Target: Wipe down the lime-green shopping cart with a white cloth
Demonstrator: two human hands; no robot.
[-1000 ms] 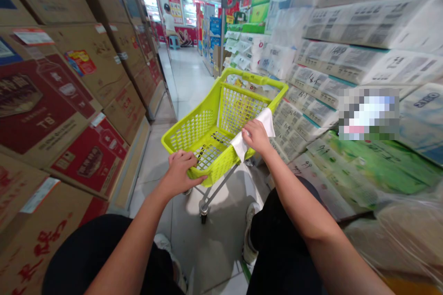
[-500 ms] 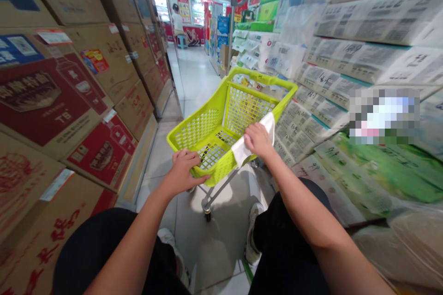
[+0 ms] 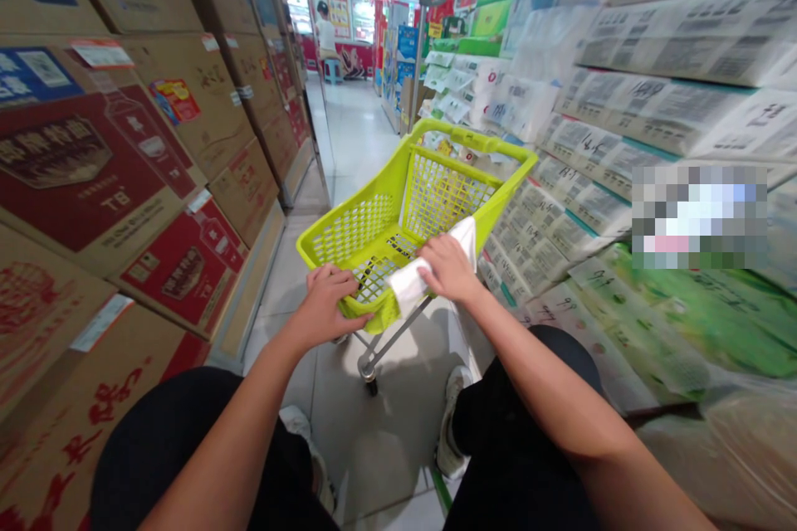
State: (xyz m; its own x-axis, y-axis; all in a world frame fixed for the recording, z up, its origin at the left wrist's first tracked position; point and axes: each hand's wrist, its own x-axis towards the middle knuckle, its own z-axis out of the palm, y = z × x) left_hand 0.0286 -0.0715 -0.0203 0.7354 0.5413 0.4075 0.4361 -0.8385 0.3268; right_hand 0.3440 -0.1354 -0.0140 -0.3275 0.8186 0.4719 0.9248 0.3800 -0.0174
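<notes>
A yellow-green, lattice-sided plastic basket is standing on a grey metal wheeled frame, its nearer end facing the person, who appears to be sitting or crouching low with knees spread, so that the basket's rim is coming within easy reach of both arms. The bare left hand is grasping the rim of that nearer end, fingers bending over to the inside and thumb lying along the outside towards the near right corner; this hold is probably steadying the basket, since a small black-tyred caster under the frame could otherwise be letting it roll. The bare right hand is clasping a soft white cloth over the basket's long right edge, the palm coming down from outside and the fingers curling over the top, with the cloth lying between hand and plastic. One part of the cloth is spreading along the edge towards the near right corner and another is sticking up beyond the knuckles, so the grip is likely pinning only its middle. How firmly either hand is pressing, the view is not telling. The pale tiled floor is carrying the cart in a narrow aisle, brown and red cardboard cartons rising on the left and white plastic-wrapped packs piling up on the right.
</notes>
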